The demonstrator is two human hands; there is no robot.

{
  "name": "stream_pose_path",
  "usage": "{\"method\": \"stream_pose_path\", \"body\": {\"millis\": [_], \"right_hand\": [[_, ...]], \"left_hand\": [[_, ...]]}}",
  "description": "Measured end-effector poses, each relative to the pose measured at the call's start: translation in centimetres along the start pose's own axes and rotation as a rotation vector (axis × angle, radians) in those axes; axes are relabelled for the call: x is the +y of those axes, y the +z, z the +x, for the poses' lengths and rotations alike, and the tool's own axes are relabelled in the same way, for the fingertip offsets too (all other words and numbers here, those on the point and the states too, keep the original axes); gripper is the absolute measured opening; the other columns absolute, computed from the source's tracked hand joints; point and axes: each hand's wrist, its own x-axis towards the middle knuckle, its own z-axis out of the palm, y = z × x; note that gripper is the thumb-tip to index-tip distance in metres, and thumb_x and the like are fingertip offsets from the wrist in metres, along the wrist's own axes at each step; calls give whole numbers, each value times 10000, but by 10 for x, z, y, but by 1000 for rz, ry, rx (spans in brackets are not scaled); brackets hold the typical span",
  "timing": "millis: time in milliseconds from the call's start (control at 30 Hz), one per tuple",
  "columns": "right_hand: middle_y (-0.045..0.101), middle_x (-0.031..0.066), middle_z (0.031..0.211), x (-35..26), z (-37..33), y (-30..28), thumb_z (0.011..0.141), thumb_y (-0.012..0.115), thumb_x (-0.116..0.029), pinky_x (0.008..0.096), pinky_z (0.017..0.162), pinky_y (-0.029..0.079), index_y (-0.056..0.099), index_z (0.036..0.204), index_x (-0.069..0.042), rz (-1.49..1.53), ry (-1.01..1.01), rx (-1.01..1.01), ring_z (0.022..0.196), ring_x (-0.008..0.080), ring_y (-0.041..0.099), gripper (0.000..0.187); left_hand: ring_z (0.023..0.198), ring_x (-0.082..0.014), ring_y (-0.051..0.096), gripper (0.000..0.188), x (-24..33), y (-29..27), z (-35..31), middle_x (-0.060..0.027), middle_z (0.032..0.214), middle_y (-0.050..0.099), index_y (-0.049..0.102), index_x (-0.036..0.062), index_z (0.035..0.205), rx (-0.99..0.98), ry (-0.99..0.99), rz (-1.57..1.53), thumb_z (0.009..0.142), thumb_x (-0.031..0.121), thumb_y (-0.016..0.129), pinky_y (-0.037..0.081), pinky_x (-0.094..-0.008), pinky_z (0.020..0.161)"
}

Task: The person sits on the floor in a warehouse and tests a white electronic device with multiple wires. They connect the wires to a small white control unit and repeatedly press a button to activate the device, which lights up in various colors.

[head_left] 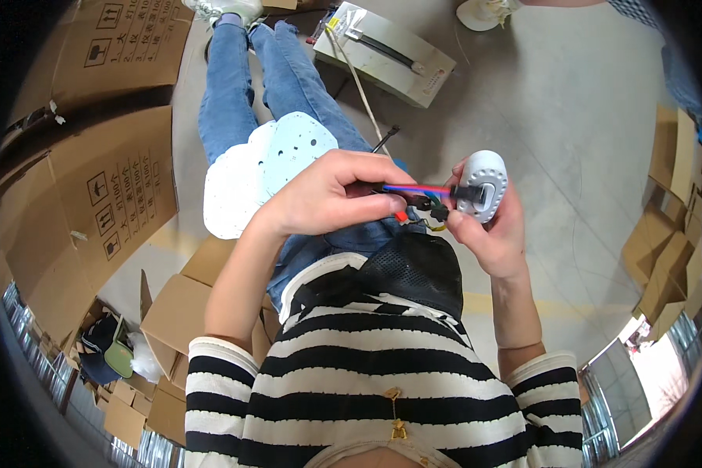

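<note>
My left hand (331, 191) is closed around a bundle of wires (421, 189) in red, blue and black sleeving. Small connectors, one red and some black, hang beneath its fingertips. In my right hand (497, 242) is a white oval plastic part (487, 168) with a ring of small bumps, gripped between thumb and fingers. A black end of the wiring meets the middle of this part; whether it is fixed there I cannot tell. Both hands are above my lap, close together. White rounded sheets (238, 187) with dark spots lie across my jeans.
Stacked cardboard boxes (93, 187) line the left side, with an open carton (179, 312) nearer me. A metal case (405, 74) with a black handle stands on the floor ahead, a pale cable beside it. Flattened cardboard (663, 242) is at the right. Another person's shoe (483, 12) shows at the top.
</note>
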Motion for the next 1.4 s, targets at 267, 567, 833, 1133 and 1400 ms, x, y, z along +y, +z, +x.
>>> {"method": "stream_pose_path", "body": {"millis": [267,567,833,1133,1400], "right_hand": [[495,34,860,3,-4,0,682,548,-16,225,682,405,396,1045,-26,33,8,-8,770,87,483,394],[499,49,852,4,-5,0,685,546,-19,227,683,395,394,1022,-27,-10,-7,20,768,101,488,370],[495,97,856,9,0,3,683,544,-36,255,701,392,401,1015,-28,-322,9,89,792,151,492,362],[451,29,882,25,-5,-9,662,516,-52,235,725,363,392,1039,-32,-165,86,-17,806,108,440,398],[425,33,885,41,-10,-6,685,457,-47,219,696,349,380,1043,-27,-81,129,-70,804,90,410,367]], "left_hand": [[740,-158,499,194,-8,7,-1,-82,810,542,570,-19,893,-1,-62,-64,704,-1,526,382,-245,659],[697,-121,515,177,-7,13,0,-57,756,527,600,16,853,56,20,69,689,-4,536,412,-224,604],[711,-181,522,218,-12,15,-2,-85,745,541,602,2,850,119,33,327,642,11,539,404,-263,631],[837,-141,510,226,-4,-21,-34,-63,958,547,568,49,971,408,34,197,773,113,479,397,-235,725],[571,-44,287,415,56,-85,-93,-42,842,495,451,-71,1095,786,165,93,848,261,410,259,-153,517]]}}
